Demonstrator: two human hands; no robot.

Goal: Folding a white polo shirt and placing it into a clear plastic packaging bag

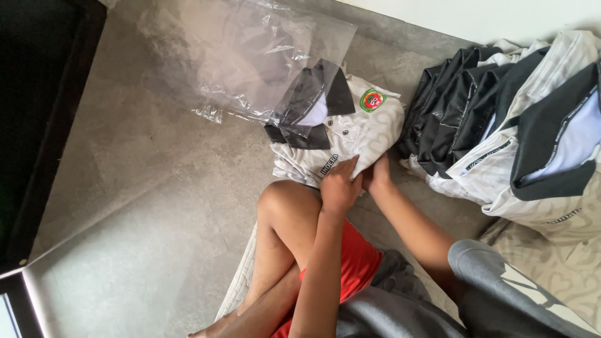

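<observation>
A folded white polo shirt [360, 128] with a dark collar and a round green-and-red badge lies on the grey floor in front of my bent knee. My left hand [339, 186] grips its near edge from above. My right hand [377, 174] holds the same edge just to the right, partly tucked under the cloth. A clear plastic bag [250, 59] lies beyond the shirt, and its near edge overlaps the collar. I cannot tell whether the collar is inside the bag or only under it.
A leaning row of folded white shirts with dark collars [501, 119] stands at the right, close to my right forearm. Patterned cloth [563, 275] lies beneath it. A dark frame [44, 125] runs along the left. A pale wall [488, 15] closes the back.
</observation>
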